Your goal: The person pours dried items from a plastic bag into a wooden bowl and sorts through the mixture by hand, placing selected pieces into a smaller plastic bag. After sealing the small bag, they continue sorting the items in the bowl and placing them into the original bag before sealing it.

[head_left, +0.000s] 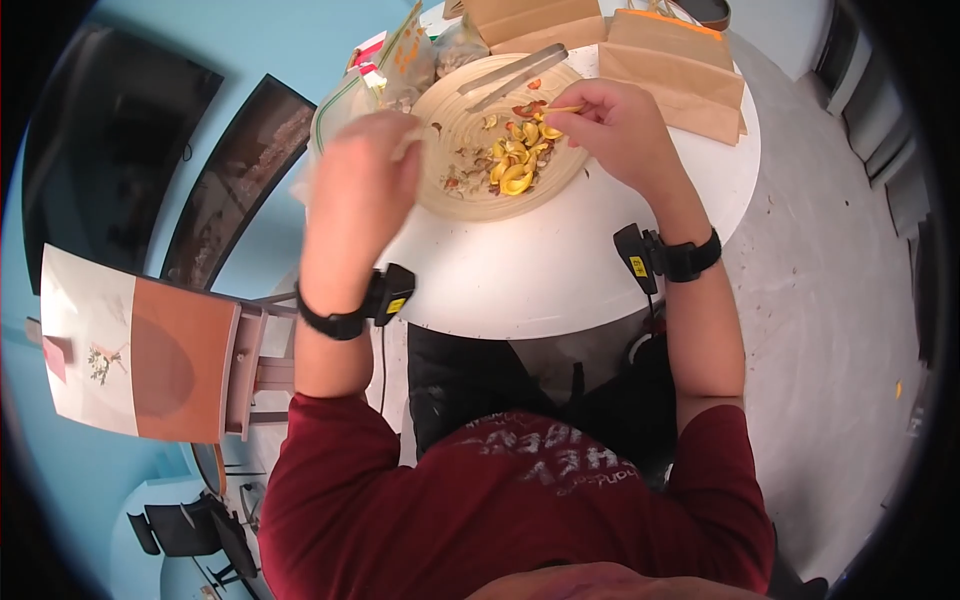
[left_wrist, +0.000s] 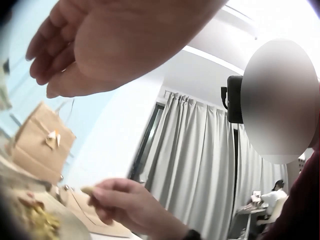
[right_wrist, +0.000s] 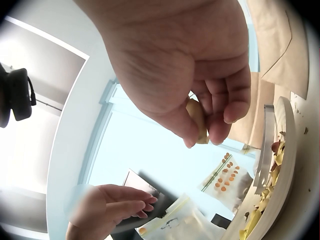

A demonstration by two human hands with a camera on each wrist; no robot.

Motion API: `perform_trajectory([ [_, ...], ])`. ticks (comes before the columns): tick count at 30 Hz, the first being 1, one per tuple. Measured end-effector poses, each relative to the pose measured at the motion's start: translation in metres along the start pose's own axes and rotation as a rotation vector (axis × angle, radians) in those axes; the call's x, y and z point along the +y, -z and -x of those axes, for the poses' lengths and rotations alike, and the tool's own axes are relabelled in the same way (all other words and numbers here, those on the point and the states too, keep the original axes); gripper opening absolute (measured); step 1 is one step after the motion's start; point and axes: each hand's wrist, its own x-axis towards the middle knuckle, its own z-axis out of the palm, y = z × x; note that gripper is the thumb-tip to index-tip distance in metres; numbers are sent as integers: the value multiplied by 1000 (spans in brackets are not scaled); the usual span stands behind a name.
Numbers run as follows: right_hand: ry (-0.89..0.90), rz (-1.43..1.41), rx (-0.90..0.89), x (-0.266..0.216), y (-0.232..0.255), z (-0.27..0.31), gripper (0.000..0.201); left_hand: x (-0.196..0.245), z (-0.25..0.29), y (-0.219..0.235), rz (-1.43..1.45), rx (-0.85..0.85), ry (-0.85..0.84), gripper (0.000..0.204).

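Observation:
The right hand (head_left: 622,130) pinches a small yellowish piece (right_wrist: 196,120) between thumb and fingers, over the right edge of a round tray (head_left: 470,208). Curved yellow pieces (head_left: 515,165) lie heaped on the tray among reddish bits and dark crumbs. The left hand (head_left: 365,190) is raised at the tray's left side, blurred in the head view; in the left wrist view its fingers hang loosely bent, with nothing seen in them. Metal tongs (head_left: 515,75) lie across the tray's far part.
Brown paper bags (head_left: 672,85) stand behind and to the right of the tray on the white round table (head_left: 500,285). Clear zip bags (head_left: 345,105) are at the tray's far left, one with orange round marks. Dark screens (head_left: 240,185) are farther left.

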Motion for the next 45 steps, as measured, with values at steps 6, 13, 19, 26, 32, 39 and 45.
perform_trajectory([
  [6,-9,-19,11,-3,2,2,19,-18,-23,-82,-109,-517,116,36],
  [13,31,21,39,2,6,1,14,-48,-32,-140,64,-569,-21,46],
  [19,35,18,38,-2,11,3,16,-47,-40,-140,59,-668,85,36],
  [26,15,23,38,-3,10,4,16,-38,-30,-120,86,-377,-12,19],
  [32,21,57,36,-1,4,3,18,-9,-27,-55,50,119,-114,13],
  [39,19,75,15,-4,2,4,16,-25,-29,2,-244,234,72,16],
  [45,-3,84,16,-6,2,4,16,-42,-16,10,-350,122,248,16],
])
